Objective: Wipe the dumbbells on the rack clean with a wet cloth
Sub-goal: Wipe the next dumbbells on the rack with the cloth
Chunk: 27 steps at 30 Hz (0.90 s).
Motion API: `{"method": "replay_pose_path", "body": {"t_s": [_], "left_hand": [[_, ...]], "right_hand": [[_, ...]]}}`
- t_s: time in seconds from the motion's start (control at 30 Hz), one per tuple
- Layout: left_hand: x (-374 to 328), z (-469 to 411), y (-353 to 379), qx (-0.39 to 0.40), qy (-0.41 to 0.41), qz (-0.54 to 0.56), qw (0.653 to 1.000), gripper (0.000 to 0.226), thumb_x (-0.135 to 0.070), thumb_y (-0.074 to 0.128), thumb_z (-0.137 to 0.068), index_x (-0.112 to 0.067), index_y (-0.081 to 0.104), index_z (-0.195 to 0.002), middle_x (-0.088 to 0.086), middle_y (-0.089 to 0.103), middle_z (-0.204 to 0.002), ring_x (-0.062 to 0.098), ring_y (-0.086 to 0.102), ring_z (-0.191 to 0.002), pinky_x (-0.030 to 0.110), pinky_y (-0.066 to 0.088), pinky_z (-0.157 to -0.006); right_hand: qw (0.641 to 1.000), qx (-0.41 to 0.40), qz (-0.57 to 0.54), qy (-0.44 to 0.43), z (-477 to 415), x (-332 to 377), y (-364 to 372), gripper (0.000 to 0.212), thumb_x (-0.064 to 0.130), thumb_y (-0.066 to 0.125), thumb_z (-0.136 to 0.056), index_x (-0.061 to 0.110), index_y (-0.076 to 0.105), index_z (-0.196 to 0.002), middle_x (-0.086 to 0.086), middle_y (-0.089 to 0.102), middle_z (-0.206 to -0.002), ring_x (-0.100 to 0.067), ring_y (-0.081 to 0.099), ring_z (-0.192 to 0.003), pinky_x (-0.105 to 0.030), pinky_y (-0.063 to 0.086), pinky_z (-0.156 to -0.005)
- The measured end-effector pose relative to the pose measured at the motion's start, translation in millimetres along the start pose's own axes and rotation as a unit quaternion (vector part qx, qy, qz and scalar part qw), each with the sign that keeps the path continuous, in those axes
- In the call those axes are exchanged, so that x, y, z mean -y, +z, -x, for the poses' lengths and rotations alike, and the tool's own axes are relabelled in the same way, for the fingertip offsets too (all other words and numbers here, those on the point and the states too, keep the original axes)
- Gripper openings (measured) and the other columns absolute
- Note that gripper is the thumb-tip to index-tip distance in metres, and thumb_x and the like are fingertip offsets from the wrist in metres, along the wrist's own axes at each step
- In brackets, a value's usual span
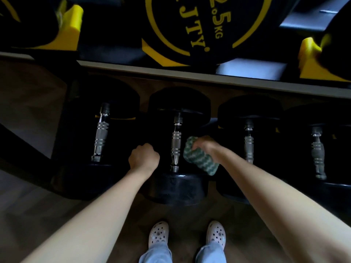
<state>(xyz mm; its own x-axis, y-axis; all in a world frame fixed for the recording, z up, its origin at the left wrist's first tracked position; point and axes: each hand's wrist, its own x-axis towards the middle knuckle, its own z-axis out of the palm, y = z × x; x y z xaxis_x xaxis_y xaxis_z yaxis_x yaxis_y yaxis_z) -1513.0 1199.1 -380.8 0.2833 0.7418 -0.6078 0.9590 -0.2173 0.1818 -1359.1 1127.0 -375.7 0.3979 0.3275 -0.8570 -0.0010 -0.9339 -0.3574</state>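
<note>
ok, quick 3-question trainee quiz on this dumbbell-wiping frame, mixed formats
1. Multiple choice: which of the hands grips the green cloth? A) left B) right C) neither
2. True or false: the cloth is pressed on the dumbbell marked 2.5 KG in the upper row.
3. Fill in: ____ dumbbell handles show in the lower row.

Key
1. B. The right hand grips it; the left hand is a closed fist holding nothing visible.
2. False. It is down beside a dumbbell handle in the lower row.
3. Four.
</note>
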Motion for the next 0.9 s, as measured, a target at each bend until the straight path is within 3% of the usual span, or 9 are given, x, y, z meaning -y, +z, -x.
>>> {"method": "replay_pose_path", "body": {"t_s": [0.13,0.2,0.3,0.37,0.47,0.57,0.63,0.77,0.9], "left_hand": [[0.5,-0.5,2.9,-0.005,0.012,-0.007,1.000,0.028,-0.009,0.042,-0.091,0.000,0.059,-0.111,0.019,0.061,-0.115,0.037,0.055,-0.110,0.034,0.044,-0.079],[-0.4,-2.2,3.6,-0.006,0.014,-0.012,1.000,0.029,-0.010,0.042,-0.091,-0.001,0.058,-0.114,0.020,0.060,-0.118,0.038,0.054,-0.112,0.035,0.045,-0.083],[0.9,-4.5,5.3,-0.006,0.014,-0.008,1.000,0.029,-0.011,0.042,-0.091,-0.001,0.057,-0.114,0.020,0.059,-0.118,0.038,0.054,-0.112,0.036,0.046,-0.084],[2.6,-3.9,4.6,-0.005,0.008,0.003,1.000,0.029,-0.010,0.042,-0.091,0.000,0.057,-0.113,0.021,0.059,-0.118,0.039,0.054,-0.111,0.036,0.046,-0.084],[5.8,-2.9,2.7,0.003,-0.008,0.034,0.999,0.029,-0.009,0.042,-0.091,0.000,0.059,-0.112,0.022,0.059,-0.117,0.040,0.054,-0.112,0.038,0.046,-0.085],[9.8,-4.5,1.9,0.021,-0.018,0.066,0.997,0.030,-0.009,0.042,-0.090,0.000,0.063,-0.111,0.021,0.061,-0.114,0.040,0.055,-0.110,0.039,0.047,-0.084],[12.0,-6.1,0.4,0.034,-0.036,0.088,0.995,0.031,-0.009,0.043,-0.090,0.001,0.062,-0.112,0.022,0.060,-0.116,0.041,0.054,-0.111,0.039,0.046,-0.085],[18.0,-12.0,-3.6,0.057,-0.063,0.151,0.985,0.030,-0.008,0.046,-0.087,0.000,0.063,-0.110,0.023,0.060,-0.116,0.039,0.056,-0.109,0.037,0.046,-0.087],[24.4,-15.0,-4.0,0.055,-0.054,0.193,0.978,0.027,-0.006,0.045,-0.087,-0.001,0.065,-0.104,0.022,0.065,-0.106,0.037,0.061,-0.099,0.039,0.051,-0.086]], "right_hand": [[0.998,0.040,0.038,0.007,2.2,-14.6,25.5,0.039,0.006,0.052,-0.092,-0.004,0.049,-0.130,-0.020,0.050,-0.133,-0.031,0.048,-0.122,-0.033,0.043,-0.091],[0.997,0.064,0.044,0.005,3.4,-19.6,29.1,0.038,0.002,0.048,-0.093,-0.006,0.047,-0.130,-0.020,0.047,-0.137,-0.031,0.046,-0.126,-0.031,0.042,-0.090],[0.995,0.073,0.062,-0.011,6.5,-22.6,29.3,0.033,0.007,0.051,-0.091,-0.003,0.056,-0.121,-0.020,0.057,-0.124,-0.025,0.054,-0.101,-0.030,0.045,-0.068],[0.996,0.064,0.067,-0.015,9.9,-21.1,30.2,0.023,0.010,0.055,-0.087,0.001,0.062,-0.106,-0.015,0.062,-0.099,-0.022,0.053,-0.084,-0.026,0.041,-0.062],[0.994,0.060,0.084,-0.019,17.8,-14.9,27.0,0.006,0.013,0.057,-0.083,0.008,0.056,-0.085,-0.004,0.051,-0.069,-0.015,0.047,-0.062,-0.023,0.035,-0.050],[0.995,0.086,0.037,-0.026,31.0,-2.0,25.8,0.025,0.013,0.060,-0.080,0.004,0.060,-0.104,-0.003,0.049,-0.092,-0.017,0.045,-0.088,-0.027,0.035,-0.065],[0.991,0.131,-0.011,-0.022,41.6,6.9,26.7,0.022,0.013,0.059,-0.078,0.009,0.063,-0.100,-0.005,0.051,-0.104,-0.020,0.047,-0.094,-0.029,0.036,-0.075],[0.962,0.205,-0.181,0.018,43.0,12.2,9.8,0.017,0.007,0.046,-0.082,0.006,0.062,-0.075,-0.006,0.066,-0.063,-0.017,0.062,-0.052,-0.020,0.049,-0.055],[0.971,0.078,-0.226,0.025,32.4,-5.8,-7.4,0.012,0.008,0.047,-0.084,0.006,0.058,-0.079,-0.010,0.061,-0.068,-0.022,0.056,-0.057,-0.024,0.043,-0.060]]}}
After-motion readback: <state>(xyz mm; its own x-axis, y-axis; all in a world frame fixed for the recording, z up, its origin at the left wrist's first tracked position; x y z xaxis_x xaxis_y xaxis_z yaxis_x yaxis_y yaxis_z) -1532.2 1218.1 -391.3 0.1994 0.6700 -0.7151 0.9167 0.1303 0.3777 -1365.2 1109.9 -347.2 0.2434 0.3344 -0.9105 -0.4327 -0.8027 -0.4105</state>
